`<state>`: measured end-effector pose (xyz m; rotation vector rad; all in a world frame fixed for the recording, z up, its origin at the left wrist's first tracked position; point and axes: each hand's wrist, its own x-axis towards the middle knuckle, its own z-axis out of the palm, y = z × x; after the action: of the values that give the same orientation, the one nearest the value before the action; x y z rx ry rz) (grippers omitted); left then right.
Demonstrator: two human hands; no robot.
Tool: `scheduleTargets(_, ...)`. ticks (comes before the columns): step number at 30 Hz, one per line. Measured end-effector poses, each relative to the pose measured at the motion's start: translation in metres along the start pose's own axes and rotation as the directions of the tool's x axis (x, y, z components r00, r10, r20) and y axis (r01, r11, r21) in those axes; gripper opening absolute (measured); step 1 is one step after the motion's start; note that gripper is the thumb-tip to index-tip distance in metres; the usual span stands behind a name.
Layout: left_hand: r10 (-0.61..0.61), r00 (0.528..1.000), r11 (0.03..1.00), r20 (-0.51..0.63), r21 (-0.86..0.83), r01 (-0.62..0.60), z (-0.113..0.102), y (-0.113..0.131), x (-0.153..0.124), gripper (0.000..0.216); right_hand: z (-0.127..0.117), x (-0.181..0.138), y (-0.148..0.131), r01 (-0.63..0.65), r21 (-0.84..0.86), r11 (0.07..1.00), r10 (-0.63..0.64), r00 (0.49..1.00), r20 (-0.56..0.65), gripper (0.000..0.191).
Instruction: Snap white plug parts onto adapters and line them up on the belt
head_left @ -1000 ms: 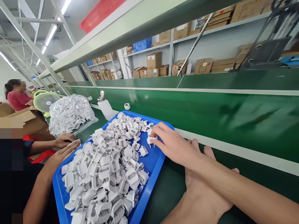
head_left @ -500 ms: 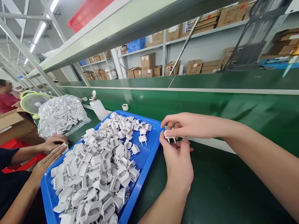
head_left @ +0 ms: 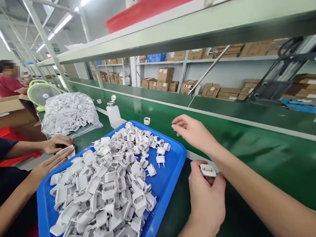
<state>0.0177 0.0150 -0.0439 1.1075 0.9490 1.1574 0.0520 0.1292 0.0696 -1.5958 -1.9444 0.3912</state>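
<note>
White plastic fills the nearest view: the left hand [head_left: 206, 197] pinches 1 white plug adapter [head_left: 207, 170] between thumb and fingers, holding it up off the green bench [head_left: 247, 210], probably so its flat face can be looked over. It sits just right of the blue tray [head_left: 170, 177], whose raised rim keeps a loose heap of adapters [head_left: 111, 184] from sliding off; a few lie apart with their 2 pins up near the tray's far right corner. The bench to the right of the tray gives open room for both forearms.

Farther out, the right hand [head_left: 194, 131] hovers with its fingers spread and nothing in them, above the tray's far corner and apart from the parts.

At the tray's left edge, a co-worker's 2 hands [head_left: 53, 153] rest around something white, so that side is crowded. Beyond stand a clear bag of parts [head_left: 69, 113], a white pump bottle [head_left: 114, 113] and a single small part [head_left: 146, 121] on the green conveyor belt [head_left: 247, 138], then a fan [head_left: 40, 93] and shelves of cardboard boxes [head_left: 165, 77].
</note>
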Motion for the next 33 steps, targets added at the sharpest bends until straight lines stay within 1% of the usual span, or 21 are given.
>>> scheduleTargets(2, 0.021, 0.999, 0.999, -0.031, 0.043, -0.019, -0.002, 0.0, 0.0, 0.024, 0.023, 0.033, -0.008, 0.038, -0.102, 0.994, -0.032, 0.997, 0.065, 0.023)
scheduleTargets(4, 0.05, 0.995, 0.992, -0.09, 0.121, -0.039, -0.004, -0.001, 0.001, 0.019, 0.046, 0.065, -0.013, 0.057, -0.189, 0.98, -0.036, 0.993, 0.113, 0.031)
scheduleTargets(7, 0.111, 0.977, 0.976, -0.18, 0.207, -0.073, -0.003, -0.006, 0.004, 0.026, 0.077, 0.103, -0.014, 0.064, -0.293, 0.954, -0.011, 0.983, 0.182, 0.043)
scheduleTargets(9, 0.166, 0.966, 0.955, -0.196, 0.276, -0.108, -0.001, -0.01, 0.006, 0.036, 0.092, 0.121, -0.011, 0.082, -0.33, 0.94, 0.003, 0.969, 0.247, 0.042)
scheduleTargets(12, 0.233, 0.96, 0.903, -0.158, 0.4, -0.154, 0.001, -0.013, 0.007, 0.049, 0.102, 0.134, -0.003, 0.125, -0.352, 0.928, -0.004, 0.946, 0.325, 0.032)
scheduleTargets(14, 0.243, 0.959, 0.883, -0.146, 0.442, -0.157, 0.002, -0.012, 0.006, 0.051, 0.096, 0.131, 0.002, 0.143, -0.352, 0.925, -0.025, 0.947, 0.319, 0.025)
scheduleTargets(15, 0.238, 0.959, 0.884, -0.154, 0.443, -0.148, 0.002, -0.011, 0.004, 0.049, 0.089, 0.126, 0.004, 0.149, -0.349, 0.925, -0.04, 0.953, 0.301, 0.021)
scheduleTargets(17, 0.218, 0.958, 0.901, -0.185, 0.415, -0.125, 0.002, -0.007, 0.001, 0.042, 0.064, 0.105, 0.009, 0.165, -0.335, 0.928, -0.078, 0.963, 0.257, 0.015)
scheduleTargets(19, 0.21, 0.954, 0.92, -0.215, 0.373, -0.119, 0.0, 0.0, -0.003, 0.034, 0.032, 0.069, 0.018, 0.18, -0.319, 0.931, -0.113, 0.97, 0.217, 0.019)
scheduleTargets(20, 0.216, 0.949, 0.927, -0.227, 0.352, -0.127, -0.002, 0.004, -0.004, 0.029, 0.015, 0.045, 0.024, 0.181, -0.31, 0.933, -0.121, 0.972, 0.201, 0.02)
scheduleTargets(22, 0.243, 0.939, 0.938, -0.243, 0.305, -0.164, -0.005, 0.012, -0.007, 0.02, -0.017, -0.01, 0.043, 0.152, -0.302, 0.941, -0.107, 0.981, 0.16, 0.028)
scheduleTargets(23, 0.254, 0.935, 0.944, -0.249, 0.275, -0.184, -0.007, 0.016, -0.008, 0.014, -0.031, -0.04, 0.053, 0.116, -0.273, 0.955, -0.082, 0.988, 0.133, 0.031)
scheduleTargets(24, 0.256, 0.934, 0.951, -0.25, 0.238, -0.197, -0.009, 0.02, -0.008, 0.009, -0.043, -0.07, 0.063, 0.055, -0.255, 0.965, -0.028, 0.994, 0.105, 0.035)
scheduleTargets(25, 0.25, 0.935, 0.958, -0.251, 0.201, -0.203, -0.011, 0.023, -0.009, 0.004, -0.053, -0.099, 0.071, 0.007, -0.22, 0.976, 0.017, 0.994, 0.11, 0.039)
scheduleTargets(26, 0.237, 0.939, 0.965, -0.25, 0.169, -0.199, -0.012, 0.025, -0.01, 0.003, -0.061, -0.126, 0.077, -0.015, -0.185, 0.983, 0.043, 0.988, 0.149, 0.04)
scheduleTargets(27, 0.221, 0.944, 0.971, -0.245, 0.146, -0.189, -0.013, 0.026, -0.01, 0.006, -0.066, -0.151, 0.08, -0.011, -0.163, 0.987, 0.047, 0.974, 0.221, 0.04)
scheduleTargets(29, 0.191, 0.957, 0.978, -0.216, 0.123, -0.168, -0.013, 0.024, -0.011, 0.01, -0.069, -0.189, 0.078, 0.057, -0.118, 0.991, -0.007, 0.924, 0.383, 0.035)
scheduleTargets(30, 0.181, 0.966, 0.98, -0.187, 0.122, -0.16, -0.012, 0.021, -0.011, 0.011, -0.068, -0.202, 0.076, 0.091, -0.094, 0.991, -0.04, 0.894, 0.447, 0.033)
scheduleTargets(31, 0.172, 0.974, 0.98, -0.145, 0.124, -0.154, -0.012, 0.018, -0.011, 0.011, -0.067, -0.212, 0.075, 0.111, -0.062, 0.992, -0.068, 0.876, 0.477, 0.032)
scheduleTargets(32, 0.163, 0.982, 0.98, -0.094, 0.126, -0.151, -0.011, 0.015, -0.012, 0.01, -0.064, -0.218, 0.076, 0.111, -0.017, 0.994, -0.09, 0.879, 0.468, 0.033)
scheduleTargets(33, 0.16, 0.986, 0.98, -0.043, 0.131, -0.153, -0.01, 0.013, -0.012, 0.01, -0.061, -0.223, 0.078, 0.092, 0.042, 0.995, -0.101, 0.9, 0.424, 0.035)
